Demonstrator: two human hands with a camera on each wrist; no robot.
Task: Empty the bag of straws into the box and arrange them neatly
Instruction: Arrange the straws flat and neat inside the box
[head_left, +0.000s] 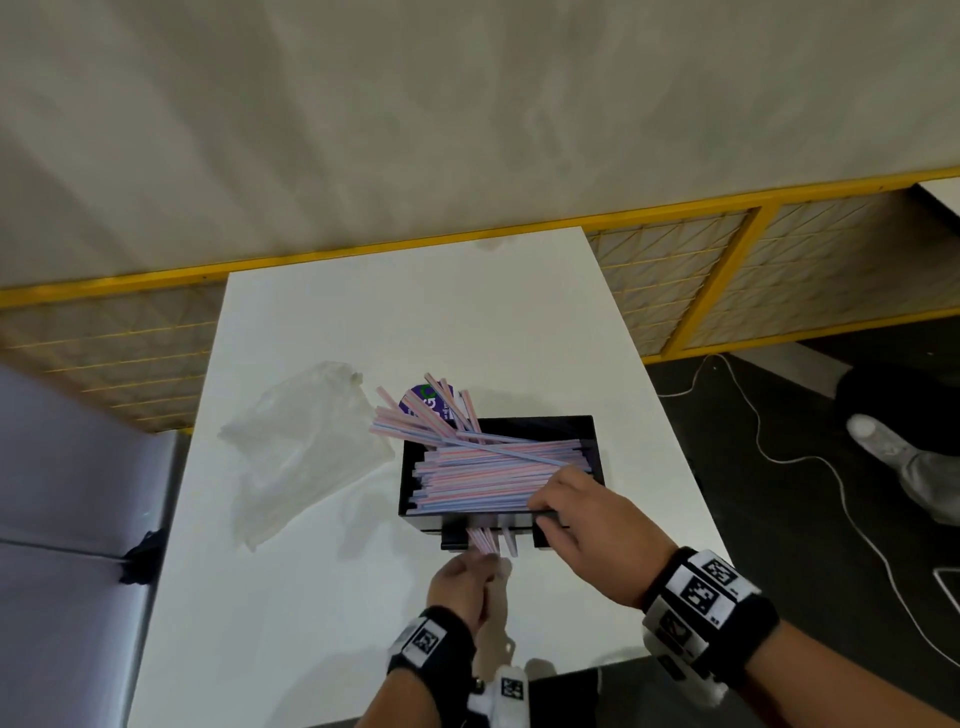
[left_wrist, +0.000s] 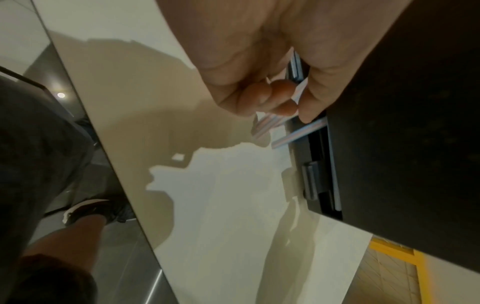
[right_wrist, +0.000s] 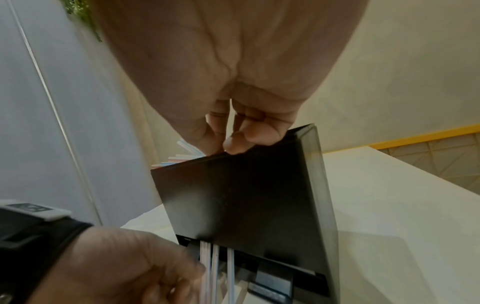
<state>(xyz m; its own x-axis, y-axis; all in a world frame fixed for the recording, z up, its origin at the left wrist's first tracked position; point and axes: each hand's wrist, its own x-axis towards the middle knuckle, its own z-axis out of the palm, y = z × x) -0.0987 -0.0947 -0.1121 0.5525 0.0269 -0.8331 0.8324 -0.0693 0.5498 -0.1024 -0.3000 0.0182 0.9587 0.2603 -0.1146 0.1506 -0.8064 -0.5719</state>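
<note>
A black box (head_left: 592, 436) stands on the white table (head_left: 322, 332), filled with pink-and-blue striped straws (head_left: 493, 478). Several straws (head_left: 410, 415) stick out over its far left rim. My right hand (head_left: 543, 512) grips the box's near wall, fingers inside on the straws and thumb outside; the right wrist view shows the fingertips (right_wrist: 233, 147) on the rim of the box (right_wrist: 246, 195). My left hand (head_left: 488, 564) pinches a few straws (head_left: 480, 540) that poke out of a slot low on the box's front, the same straws (left_wrist: 267, 123) seen in the left wrist view. The empty clear bag (head_left: 301, 441) lies to the left.
A purple label card (head_left: 421, 397) lies behind the box under the stray straws. The table's near edge is just behind my wrists. A grey cabinet (head_left: 67, 493) stands at the left, a yellow mesh fence (head_left: 727, 280) behind, and a white cable (head_left: 779, 457) and a shoe (head_left: 878, 441) on the floor at the right.
</note>
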